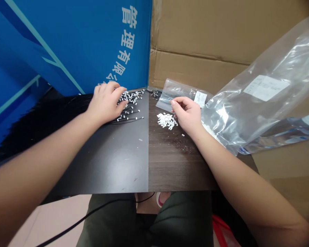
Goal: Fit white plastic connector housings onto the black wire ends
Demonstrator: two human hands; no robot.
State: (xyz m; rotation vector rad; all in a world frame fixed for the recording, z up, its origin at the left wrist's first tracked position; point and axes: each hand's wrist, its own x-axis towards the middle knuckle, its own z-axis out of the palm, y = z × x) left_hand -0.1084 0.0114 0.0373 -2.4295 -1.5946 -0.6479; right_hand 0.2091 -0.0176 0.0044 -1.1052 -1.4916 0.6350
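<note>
The left hand (105, 103) lies spread over wired white pieces (130, 97) at 11 o'clock; the right hand (186, 115) pinches, its hold unclear, beside a loose white pile (167, 120) at 12 o'clock. A careless brush could scatter pieces across the table (113, 164).

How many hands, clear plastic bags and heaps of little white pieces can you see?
Hands: 2 (left hand, right hand)
Clear plastic bags: 2 (small bag, big bag)
Heaps of little white pieces: 2 (left heap, right heap)
Total: 6
</note>
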